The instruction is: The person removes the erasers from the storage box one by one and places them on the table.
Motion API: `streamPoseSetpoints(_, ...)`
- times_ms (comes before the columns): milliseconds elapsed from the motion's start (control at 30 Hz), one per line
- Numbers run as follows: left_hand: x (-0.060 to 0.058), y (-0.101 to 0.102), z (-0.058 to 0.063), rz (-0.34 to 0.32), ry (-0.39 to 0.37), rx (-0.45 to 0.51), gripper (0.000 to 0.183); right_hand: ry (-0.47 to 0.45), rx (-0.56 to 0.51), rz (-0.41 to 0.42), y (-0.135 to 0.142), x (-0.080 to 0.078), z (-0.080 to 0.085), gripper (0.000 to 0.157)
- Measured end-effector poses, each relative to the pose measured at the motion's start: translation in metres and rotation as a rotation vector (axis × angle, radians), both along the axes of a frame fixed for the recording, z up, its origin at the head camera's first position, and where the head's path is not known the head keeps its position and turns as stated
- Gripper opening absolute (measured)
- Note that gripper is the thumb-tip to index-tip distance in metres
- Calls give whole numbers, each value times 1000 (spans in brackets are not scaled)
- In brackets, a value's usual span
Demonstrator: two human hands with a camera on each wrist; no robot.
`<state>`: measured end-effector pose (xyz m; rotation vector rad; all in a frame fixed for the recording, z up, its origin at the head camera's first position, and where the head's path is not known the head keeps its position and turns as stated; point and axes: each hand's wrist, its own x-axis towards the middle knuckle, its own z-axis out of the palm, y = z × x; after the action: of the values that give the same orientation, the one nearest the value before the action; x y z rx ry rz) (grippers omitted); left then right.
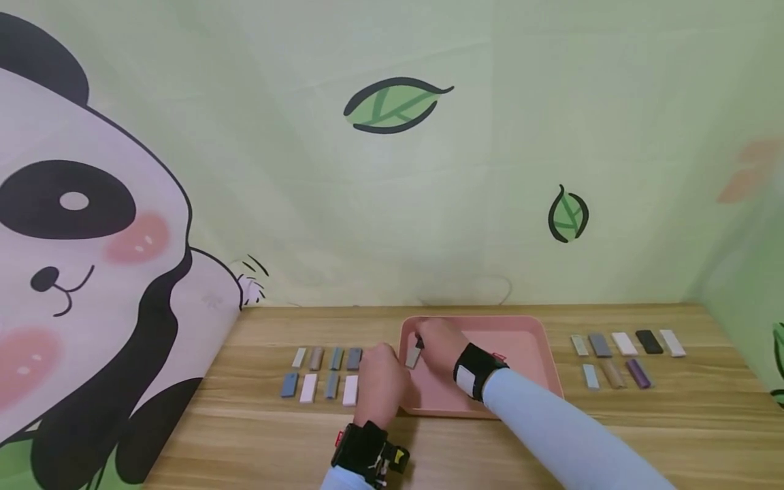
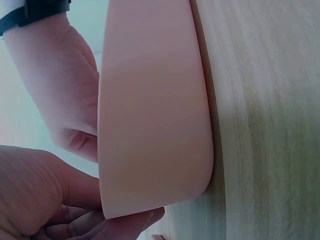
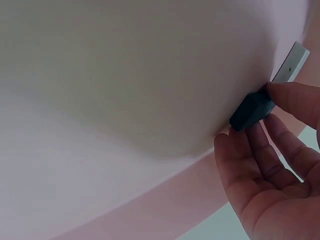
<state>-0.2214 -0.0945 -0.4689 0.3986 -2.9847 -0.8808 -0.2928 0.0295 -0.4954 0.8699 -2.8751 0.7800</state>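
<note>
My left hand (image 1: 381,378) grips the left side of a pink tray (image 1: 539,340); in the left wrist view, the thumb and curled fingers (image 2: 132,227) lie on either side of its wall. Inside the tray's left end, my right hand (image 1: 439,346) pinches a small dark block (image 3: 250,111) between thumb and fingertips. A light grey block (image 1: 413,357) lies in the tray against the dark one, running along the side wall. In the right wrist view, the thumb partly covers where the two blocks meet.
Two rows of small coloured blocks lie left of the tray, among them a blue block (image 1: 289,385) and a white block (image 1: 309,388). More blocks lie to its right, including a black block (image 1: 649,341) and a purple block (image 1: 639,373). A printed cloth backdrop (image 1: 294,170) stands behind the wooden table (image 1: 245,435).
</note>
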Motion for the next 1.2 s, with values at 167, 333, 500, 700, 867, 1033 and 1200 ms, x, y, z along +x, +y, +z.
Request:
streamPoseSetpoints(167, 1, 0, 1, 2, -21, 10, 11, -33, 85, -77, 6, 9, 10, 14)
streamPoseSetpoints(333, 1, 1, 3, 13, -38, 11, 10, -31, 138, -68, 16, 13, 11, 12)
streamPoseSetpoints(500, 2, 4, 3, 17, -51, -4, 8, -79, 126, -55, 30, 17, 13, 19)
streamPoseSetpoints(700, 1, 5, 3, 26, -38, -12, 9, -135, 79, -95, 51, 23, 26, 18)
streamPoseSetpoints(867, 0, 5, -1, 21, -28, -18, 12, -184, 31, -152, 74, 31, 43, 9)
streamPoseSetpoints(1033, 1, 5, -2, 20, -54, -25, 11, -141, 24, -212, 103, 39, 53, 8)
streamPoseSetpoints(1200, 1, 5, -1, 17, -51, -23, 9, -99, -32, -275, 136, 45, 58, 29)
